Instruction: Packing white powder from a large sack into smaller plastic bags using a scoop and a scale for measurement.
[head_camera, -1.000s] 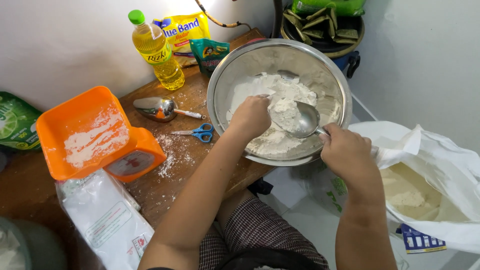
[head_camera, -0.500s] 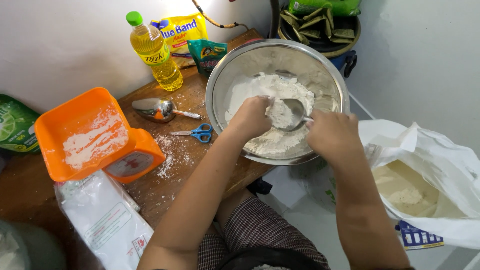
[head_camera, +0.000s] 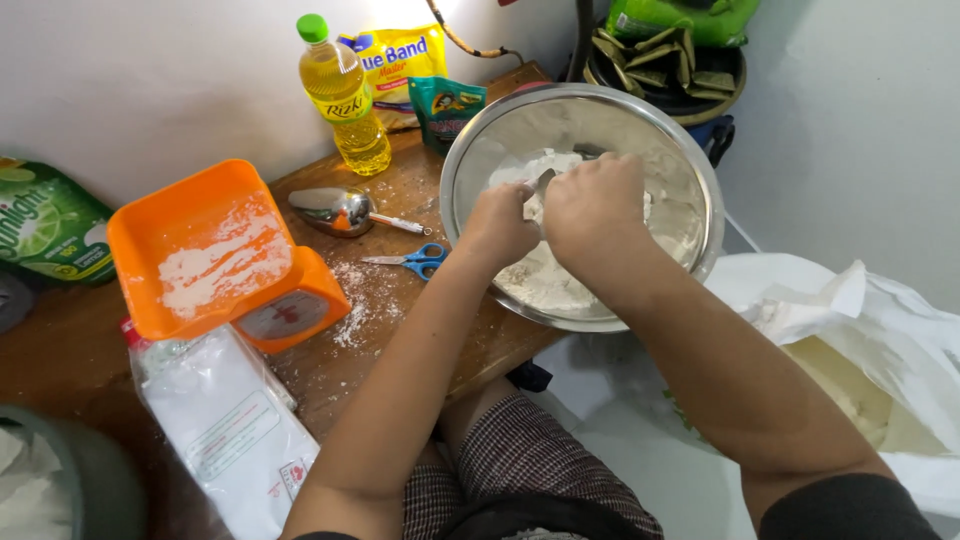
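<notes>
Steel mixing bowl (head_camera: 690, 215), smooth and round, overhangs the worktop's (head_camera: 400, 330) right edge, holding soft white flour (head_camera: 545, 280); the left hand (head_camera: 500, 222) and right hand (head_camera: 592, 205) are both curled shut inside it, about a metal spoon (head_camera: 543, 182), grip partly hidden. Judged risk: a downward press could tip the bowl off that edge, and flour could puff onto the dusted wood beside the blue-handled scissors (head_camera: 420, 259).

Wide steel bowl (head_camera: 690, 190) on table edge; white flour (head_camera: 540, 280) heaped inside.
</notes>
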